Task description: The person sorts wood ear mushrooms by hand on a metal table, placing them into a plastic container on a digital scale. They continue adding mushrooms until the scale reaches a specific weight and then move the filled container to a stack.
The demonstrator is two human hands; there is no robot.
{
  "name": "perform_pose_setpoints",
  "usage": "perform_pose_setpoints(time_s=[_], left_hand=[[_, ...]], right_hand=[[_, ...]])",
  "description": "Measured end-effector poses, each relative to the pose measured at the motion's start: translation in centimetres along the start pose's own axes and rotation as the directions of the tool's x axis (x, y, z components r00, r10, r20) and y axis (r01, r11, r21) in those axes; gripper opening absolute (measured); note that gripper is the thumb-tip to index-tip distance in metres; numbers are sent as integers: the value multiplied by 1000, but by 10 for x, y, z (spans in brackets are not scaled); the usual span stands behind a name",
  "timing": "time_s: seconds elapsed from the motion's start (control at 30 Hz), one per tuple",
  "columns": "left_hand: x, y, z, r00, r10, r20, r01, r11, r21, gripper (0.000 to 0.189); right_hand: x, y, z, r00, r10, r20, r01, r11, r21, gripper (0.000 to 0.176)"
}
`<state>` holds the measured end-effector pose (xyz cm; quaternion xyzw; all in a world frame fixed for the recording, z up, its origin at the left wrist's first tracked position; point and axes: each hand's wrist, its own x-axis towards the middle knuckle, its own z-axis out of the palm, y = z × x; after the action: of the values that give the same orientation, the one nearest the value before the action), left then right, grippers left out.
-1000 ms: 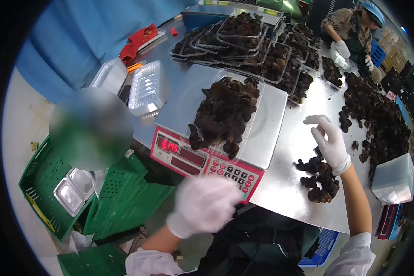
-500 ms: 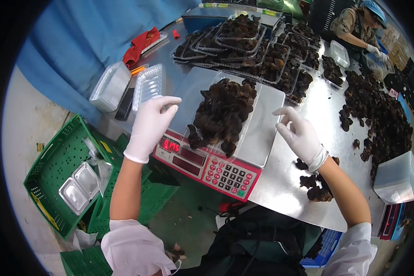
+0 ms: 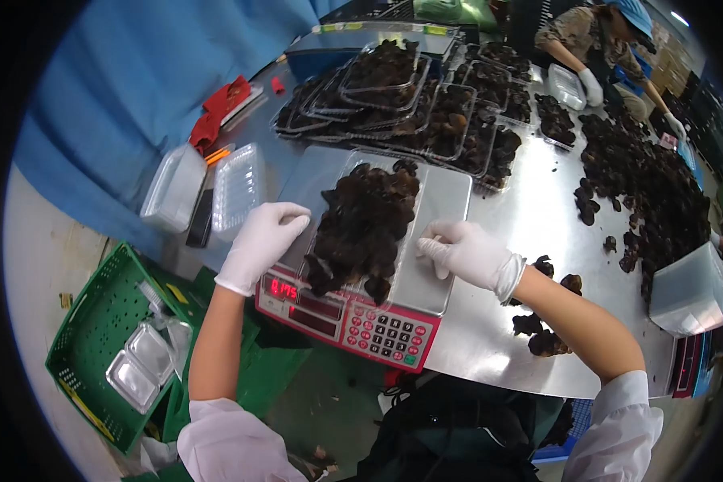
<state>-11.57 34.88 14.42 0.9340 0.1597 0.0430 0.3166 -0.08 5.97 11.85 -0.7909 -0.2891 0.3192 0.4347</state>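
A clear plastic tray (image 3: 406, 257) heaped with black wood-ear fungus (image 3: 361, 225) sits on the steel platform of a red-fronted scale (image 3: 353, 321), whose display is lit. My left hand (image 3: 261, 241), in a white glove, has its fingers curled at the tray's left rim. My gloved right hand (image 3: 466, 253) is curled at the tray's right rim. A small heap of loose fungus (image 3: 542, 325) lies on the steel table (image 3: 506, 353) just under my right forearm.
Filled trays (image 3: 402, 96) are stacked behind the scale. Loose fungus (image 3: 651, 193) is piled at the right beside a white container (image 3: 687, 293). Empty clear trays (image 3: 237, 189) lie at the left. A green crate (image 3: 96, 345) is below. A co-worker (image 3: 594, 48) works at the far end.
My left hand rose from below the scale to the tray's left rim. My right hand moved left from the loose fungus heap to the tray's right rim.
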Motion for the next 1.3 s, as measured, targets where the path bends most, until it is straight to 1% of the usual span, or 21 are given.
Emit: perform_pose_setpoints(time_s=[0.07,0.17,0.23,0.33,0.43,0.5,0.63,0.7,0.73,0.77,0.8,0.83,0.87,0.97,1.0,1.07,1.1,1.13,1.2,1.23,1.3], left_hand=[[5,2,-3,1000,-8,4,8,1000,10,28],[9,-7,-6,999,-27,-39,26,999,-38,27],[11,-8,-8,999,-44,-29,42,998,-51,26],[14,-12,-10,999,-31,-33,29,998,-57,27],[15,-7,-8,999,-39,-10,39,999,-16,29],[15,-3,-7,999,1,32,-2,1000,19,30],[14,-3,-5,997,-6,77,5,1000,10,31],[13,-1,-4,987,-53,151,61,997,-47,30],[14,-2,-3,988,-44,148,51,998,-45,30],[15,-3,-1,982,-66,176,83,993,-90,30],[15,-3,0,975,-86,205,115,984,-133,29],[15,-1,1,971,-102,218,139,977,-163,22],[16,-2,3,972,-93,217,129,979,-160,22],[22,-1,6,952,-87,294,180,935,-305,17],[25,1,9,950,-71,304,166,939,-300,17],[34,4,17,946,-55,321,168,926,-337,15],[39,11,23,952,-59,301,158,935,-317,14],[46,21,30,945,-26,327,135,939,-315,14],[59,43,43,959,8,284,71,961,-267,14],[69,55,52,953,34,300,50,962,-269,14],[90,83,73,950,157,271,-62,942,-328,18]], right_hand=[[4,3,-2,1000,11,-1,-11,1000,-9,34],[6,2,-6,1000,8,15,-8,1000,-21,35],[4,-3,-10,998,55,35,-54,998,-20,30],[8,2,-10,998,48,32,-47,999,-24,30],[6,-6,-9,996,75,55,-76,997,15,30],[7,-7,-8,992,103,71,-105,994,39,30],[12,-7,-6,992,90,92,-91,996,1,31],[13,-8,-6,991,101,91,-100,995,-14,32],[14,-9,-5,985,137,102,-137,991,0,34],[15,-11,-5,979,171,111,-174,985,14,38],[16,-12,-4,981,165,100,-167,986,15,38],[17,-12,-3,979,175,109,-182,981,63,38],[18,-12,-2,975,186,119,-199,973,113,39],[25,-4,-2,974,180,139,-207,954,218,32],[25,-1,-2,974,175,141,-208,941,268,29],[24,5,-7,981,167,95,-188,936,297,25],[21,10,-12,985,156,68,-169,935,312,22],[17,15,-18,984,176,33,-177,928,328,22],[10,24,-34,987,129,-95,-94,946,310,18],[6,34,-45,981,128,-143,-70,933,354,18],[0,58,-77,965,152,-213,-64,927,370,18]])
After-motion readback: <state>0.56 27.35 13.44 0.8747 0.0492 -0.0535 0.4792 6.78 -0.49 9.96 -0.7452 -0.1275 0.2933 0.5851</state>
